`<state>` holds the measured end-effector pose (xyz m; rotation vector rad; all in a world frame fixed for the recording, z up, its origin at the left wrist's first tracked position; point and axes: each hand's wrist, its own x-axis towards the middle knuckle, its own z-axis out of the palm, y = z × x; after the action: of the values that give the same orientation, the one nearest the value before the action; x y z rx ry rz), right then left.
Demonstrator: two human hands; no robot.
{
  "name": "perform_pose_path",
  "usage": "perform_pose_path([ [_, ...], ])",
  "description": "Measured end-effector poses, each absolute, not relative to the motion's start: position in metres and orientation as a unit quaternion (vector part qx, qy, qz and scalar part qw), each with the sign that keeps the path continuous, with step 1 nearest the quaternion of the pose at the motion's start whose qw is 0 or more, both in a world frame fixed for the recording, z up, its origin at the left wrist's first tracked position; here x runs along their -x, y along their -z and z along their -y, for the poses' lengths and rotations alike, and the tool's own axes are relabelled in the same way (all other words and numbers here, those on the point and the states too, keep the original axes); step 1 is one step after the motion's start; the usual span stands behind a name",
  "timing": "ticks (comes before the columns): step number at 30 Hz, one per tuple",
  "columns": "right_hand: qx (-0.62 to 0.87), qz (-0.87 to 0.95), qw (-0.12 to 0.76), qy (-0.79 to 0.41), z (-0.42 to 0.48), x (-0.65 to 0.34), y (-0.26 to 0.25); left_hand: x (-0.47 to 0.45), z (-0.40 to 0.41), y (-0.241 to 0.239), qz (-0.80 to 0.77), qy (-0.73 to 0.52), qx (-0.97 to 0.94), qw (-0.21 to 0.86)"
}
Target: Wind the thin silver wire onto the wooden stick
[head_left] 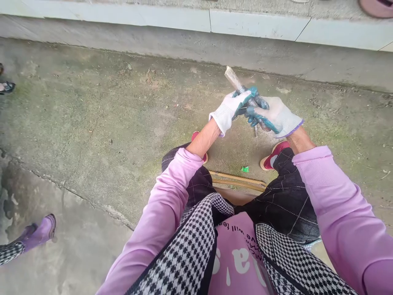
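Out in front of my knees, both hands are closed around a pale wooden-looking stick [232, 77]. It slants from upper left to lower right, and something dark and thin, like wire, seems to be wound about its middle. My left hand [235, 104], in a white glove with a blue-green palm, grips it nearer the far end. Just below and to the right, my right hand [272, 116] wears a matching glove and wraps around the lower part. Fingers hide much of the stick, and a narrow end pokes out under the right hand.
Below the hands, a green scrap [245, 169] lies on the concrete ground [123, 110]. Bamboo-like bars [239, 181] show between my legs. A raised ledge with white tiles [254, 25] runs across the front. At left, another person's purple boot [43, 232] and a dark shoe [7, 87] are visible.
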<state>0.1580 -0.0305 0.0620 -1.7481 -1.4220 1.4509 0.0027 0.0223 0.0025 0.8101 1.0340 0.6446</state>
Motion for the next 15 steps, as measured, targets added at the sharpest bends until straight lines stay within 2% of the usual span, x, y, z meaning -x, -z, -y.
perform_pose_path([
  [4, 0.639, 0.486, 0.291, -0.521, 0.026, -0.162, -0.059, -0.001, -0.029, -0.017, -0.470, -0.300, -0.371, 0.742],
  [15, 0.624, 0.493, 0.311, -0.520, 0.022, -0.156, -0.026, 0.006, -0.038, -0.015, -0.511, -0.329, -0.327, 0.724],
])
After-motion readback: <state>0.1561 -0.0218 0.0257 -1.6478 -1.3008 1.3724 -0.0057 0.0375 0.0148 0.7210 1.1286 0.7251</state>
